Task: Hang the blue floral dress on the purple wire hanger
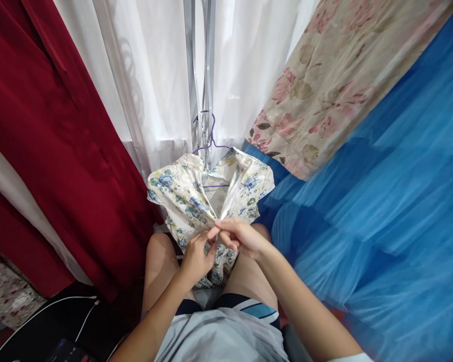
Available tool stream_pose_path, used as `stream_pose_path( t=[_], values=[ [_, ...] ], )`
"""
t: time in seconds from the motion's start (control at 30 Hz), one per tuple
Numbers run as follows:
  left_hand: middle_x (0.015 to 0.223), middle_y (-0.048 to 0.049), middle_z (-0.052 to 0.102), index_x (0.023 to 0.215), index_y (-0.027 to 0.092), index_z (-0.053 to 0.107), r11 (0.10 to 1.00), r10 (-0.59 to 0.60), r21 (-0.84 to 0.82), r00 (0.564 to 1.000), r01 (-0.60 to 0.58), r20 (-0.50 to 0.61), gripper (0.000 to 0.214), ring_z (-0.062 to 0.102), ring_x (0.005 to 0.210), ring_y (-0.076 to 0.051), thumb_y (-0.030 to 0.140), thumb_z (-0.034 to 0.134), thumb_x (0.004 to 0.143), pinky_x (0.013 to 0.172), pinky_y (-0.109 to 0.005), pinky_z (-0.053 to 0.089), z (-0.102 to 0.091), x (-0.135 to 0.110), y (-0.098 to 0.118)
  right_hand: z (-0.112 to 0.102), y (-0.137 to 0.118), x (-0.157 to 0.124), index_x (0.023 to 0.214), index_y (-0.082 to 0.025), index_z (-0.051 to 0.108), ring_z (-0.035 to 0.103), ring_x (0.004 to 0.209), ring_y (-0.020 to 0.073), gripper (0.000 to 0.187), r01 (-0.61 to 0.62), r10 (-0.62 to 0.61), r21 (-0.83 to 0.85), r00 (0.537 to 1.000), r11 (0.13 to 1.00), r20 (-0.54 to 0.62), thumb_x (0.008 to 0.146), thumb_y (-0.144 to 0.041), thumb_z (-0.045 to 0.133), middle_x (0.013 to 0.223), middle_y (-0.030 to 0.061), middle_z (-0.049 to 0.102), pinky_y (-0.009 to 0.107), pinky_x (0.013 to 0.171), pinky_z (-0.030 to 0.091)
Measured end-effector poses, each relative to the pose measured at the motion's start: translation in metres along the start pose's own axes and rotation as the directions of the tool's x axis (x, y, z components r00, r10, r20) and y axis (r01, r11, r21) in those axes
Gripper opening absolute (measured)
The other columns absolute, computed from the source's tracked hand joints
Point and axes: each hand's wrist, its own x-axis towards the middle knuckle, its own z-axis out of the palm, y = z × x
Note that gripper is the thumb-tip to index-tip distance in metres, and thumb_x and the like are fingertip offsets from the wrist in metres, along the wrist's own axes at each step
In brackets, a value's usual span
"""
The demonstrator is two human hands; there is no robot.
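Grey shirt (219, 337) is closest to the camera, bunched over the lap, with dark shorts (262, 310) peeking out below it and bare thighs either side. Going left to right from there: some patterned cloth (7, 296) low in the corner, then a black surface (55, 314) carrying a dark gadget (70, 351) (cut off by the edge, so can't say what it is) and a white cable (85, 319). Behind those hangs a big red drape (71, 151), then white curtains (154, 75).

Left hand (197, 256) has its fingers bent against the front of the dress (189, 203); can't tell if they're actually gripping. Dress is floral, upright in front of the knees, lower part between the thighs. Its neck gapes in a V, and inside you can see the bar of a purple hanger (212, 131), whose shoulders sit in the dress and whose hook sticks out the top. Right hand (245, 237) has thumb and forefinger pinched on the dress at the bottom of the V, fingertips just beside the left's.

Further right, rose-print cloth (320, 100) hangs over blue tulle (381, 201).
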Motion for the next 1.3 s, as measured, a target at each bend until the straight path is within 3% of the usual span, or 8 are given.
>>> stream_pose_path(
  t=[0.2,0.33,0.43,0.6,0.8,0.93,1.13,1.3],
  values=[
    [0.083,-0.0048,0.063,0.082,0.022,0.051,0.986,-0.051,0.162,0.998,0.046,0.026,0.010,0.061,0.085,-0.023,0.018,0.050,0.091,0.077,-0.033,0.046,-0.001,-0.002,-0.004,-0.003,-0.111,0.060,0.089,-0.009,0.070,0.018,0.038,0.0053,0.032,0.081,-0.085,0.078,0.995,0.994,0.047,0.101,-0.022,0.044,0.044,-0.0099,0.030,0.019,0.036,0.016],
    [0.083,-0.0046,0.065,0.083,0.022,0.055,0.985,-0.090,0.154,0.994,0.079,0.067,0.009,0.064,0.083,-0.023,0.018,0.051,0.090,0.075,-0.033,0.047,-0.002,-0.004,-0.014,-0.003,-0.141,0.086,0.088,-0.011,0.064,0.012,0.038,0.0065,0.035,0.099,-0.103,0.169,0.994,0.981,0.018,0.103,-0.020,0.035,0.045,-0.0109,0.020,0.018,0.035,0.011],
    [0.088,-0.0042,0.067,0.092,0.023,0.059,0.994,-0.104,0.037,0.994,0.104,0.010,0.007,0.065,0.086,-0.021,0.024,0.052,0.093,0.079,-0.032,0.049,-0.016,0.010,-0.018,0.002,-0.129,0.085,0.090,-0.010,0.066,0.014,0.037,0.0066,0.033,0.136,-0.139,0.078,0.989,0.988,0.039,0.102,-0.024,0.038,0.042,-0.0102,0.027,0.019,0.036,0.014],
    [0.095,-0.0047,0.065,0.131,0.024,0.050,0.997,0.064,-0.018,0.933,-0.075,-0.355,0.033,0.064,0.087,-0.018,0.032,0.046,0.099,0.082,-0.031,0.050,-0.075,0.083,0.009,0.008,-0.108,0.068,0.085,-0.009,0.071,0.030,0.036,0.0072,0.038,0.214,-0.220,-0.213,0.976,0.953,-0.002,0.100,-0.028,0.042,0.039,-0.0033,0.045,0.022,0.038,0.017],
    [0.095,-0.0052,0.064,0.103,0.019,0.065,0.881,0.414,0.282,0.907,-0.380,-0.072,0.025,0.060,0.090,-0.018,0.031,0.044,0.100,0.082,-0.030,0.046,-0.116,0.165,0.046,-0.002,-0.110,0.060,0.078,-0.010,0.072,0.033,0.035,0.0074,0.040,0.275,-0.281,-0.380,0.959,0.883,0.040,0.097,-0.037,0.049,0.037,-0.0028,0.048,0.023,0.040,0.021],
    [0.085,-0.0038,0.062,0.089,0.016,0.063,0.854,0.470,0.321,0.872,-0.410,-0.136,0.024,0.058,0.081,-0.016,0.030,0.046,0.100,0.074,-0.027,0.043,-0.108,0.177,0.055,-0.012,-0.107,0.066,0.076,-0.010,0.071,0.033,0.035,0.0073,0.044,0.318,-0.338,-0.473,0.940,0.822,0.045,0.096,-0.043,0.050,0.035,-0.0028,0.049,0.023,0.041,0.023],
    [0.073,0.0000,0.055,0.083,0.017,0.059,0.930,0.366,0.176,0.836,-0.322,-0.408,0.026,0.053,0.070,-0.013,0.034,0.048,0.100,0.067,-0.024,0.041,-0.108,0.179,0.052,-0.021,-0.090,0.076,0.078,-0.011,0.072,0.029,0.034,0.0071,0.041,0.236,-0.206,-0.457,0.972,0.858,0.114,0.095,-0.042,0.051,0.035,-0.0039,0.049,0.023,0.040,0.019],
    [0.074,0.0006,0.055,0.080,0.017,0.057,0.976,0.163,0.009,0.693,-0.220,-0.702,0.026,0.053,0.072,-0.011,0.034,0.051,0.097,0.071,-0.021,0.042,-0.153,0.192,-0.011,-0.029,-0.068,0.057,0.083,-0.010,0.074,0.030,0.036,0.0073,0.042,0.151,-0.064,-0.398,0.973,0.905,0.223,0.095,-0.043,0.050,0.038,-0.0039,0.051,0.024,0.041,0.019]
  ],
)
